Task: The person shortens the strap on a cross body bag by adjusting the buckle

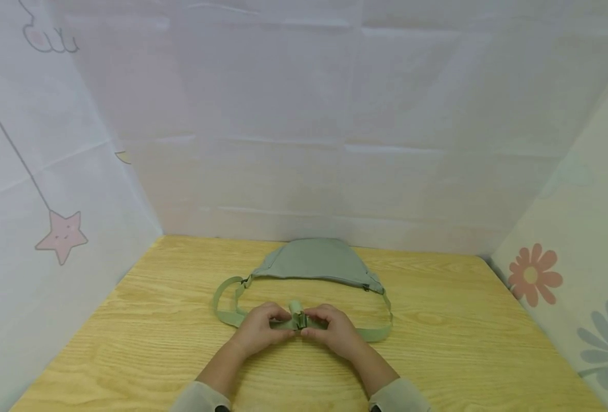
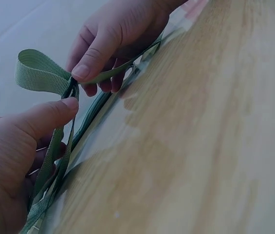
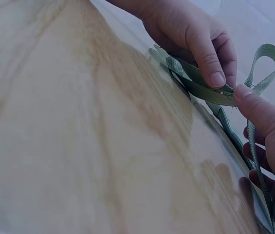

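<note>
A grey-green sling bag (image 1: 314,260) lies flat toward the back of the table, its green webbing strap (image 1: 378,333) looping round to the front. Both hands meet over the middle of that strap. My left hand (image 1: 262,329) pinches the webbing between thumb and fingers from the left. From the right, my right hand (image 1: 334,331) pinches it close beside. Between the fingertips the strap is gathered, and a loop of webbing (image 2: 40,73) stands up above them. In the right wrist view the same loop (image 3: 268,51) rises past the right thumb. Fingers partly hide the gathered spot.
The wood-grain table (image 1: 463,320) spreads to both sides of the bag. A pale cloth wall (image 1: 324,126) stands behind it, with printed side walls left and right. A zipper pull (image 1: 366,287) sits at the bag's right corner.
</note>
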`<state>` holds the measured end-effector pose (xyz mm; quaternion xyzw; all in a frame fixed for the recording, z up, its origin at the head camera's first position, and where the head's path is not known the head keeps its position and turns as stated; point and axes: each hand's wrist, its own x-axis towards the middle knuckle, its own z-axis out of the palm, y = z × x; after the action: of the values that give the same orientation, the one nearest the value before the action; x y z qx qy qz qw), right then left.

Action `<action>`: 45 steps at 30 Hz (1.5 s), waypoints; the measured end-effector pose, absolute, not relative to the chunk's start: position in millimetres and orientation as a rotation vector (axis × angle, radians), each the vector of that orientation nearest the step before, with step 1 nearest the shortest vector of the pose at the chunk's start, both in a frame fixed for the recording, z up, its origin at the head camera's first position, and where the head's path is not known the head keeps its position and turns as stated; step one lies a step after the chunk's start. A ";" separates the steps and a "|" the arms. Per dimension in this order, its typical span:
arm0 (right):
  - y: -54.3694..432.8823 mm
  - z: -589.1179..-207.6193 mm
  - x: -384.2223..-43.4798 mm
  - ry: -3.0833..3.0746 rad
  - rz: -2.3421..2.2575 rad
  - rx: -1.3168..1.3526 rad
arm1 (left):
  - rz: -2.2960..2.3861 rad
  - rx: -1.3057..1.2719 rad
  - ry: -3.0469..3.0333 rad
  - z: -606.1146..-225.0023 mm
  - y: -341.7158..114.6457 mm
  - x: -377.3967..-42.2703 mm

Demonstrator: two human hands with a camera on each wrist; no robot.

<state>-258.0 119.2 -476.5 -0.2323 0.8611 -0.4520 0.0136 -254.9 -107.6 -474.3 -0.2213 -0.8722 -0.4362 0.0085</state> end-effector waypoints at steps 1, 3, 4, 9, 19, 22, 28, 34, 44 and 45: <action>119.2 -476.2 -258.0 2.683 -1.408 -0.724 | -1.368 -0.691 -2.727 -474.1 -108.1 -255.0; 119.3 -475.3 -257.7 2.684 -1.408 -0.726 | -1.378 -0.696 -2.728 -473.7 -108.7 -255.0; 119.4 -475.0 -257.5 2.682 -1.409 -0.728 | -1.375 -0.702 -2.729 -473.6 -108.9 -255.0; 119.4 -475.0 -257.9 2.684 -1.407 -0.730 | -1.388 -0.732 -2.730 -473.6 -108.8 -255.4; 118.6 -475.3 -259.1 2.710 -1.402 -0.752 | -1.398 -0.766 -2.707 -474.6 -109.8 -255.6; 119.5 -476.8 -259.1 2.738 -1.385 -0.815 | -1.409 -0.766 -2.686 -474.8 -111.3 -255.4; 120.3 -475.5 -258.9 2.723 -1.382 -0.778 | -1.438 -0.746 -2.668 -474.5 -115.6 -255.2; 119.9 -475.3 -258.4 2.693 -1.399 -0.696 | -1.445 -0.697 -2.682 -474.1 -121.4 -254.4; 120.3 -475.1 -258.2 2.661 -1.440 -0.663 | -1.419 -0.687 -2.675 -477.1 -132.7 -256.7; 120.1 -475.1 -258.5 2.658 -1.442 -0.658 | -1.409 -0.685 -2.676 -477.5 -133.7 -256.6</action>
<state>-258.5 120.1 -475.1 -0.2125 0.8586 -0.4658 0.0236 -256.6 -133.7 -477.5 -0.2209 -0.8628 -0.4542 0.0206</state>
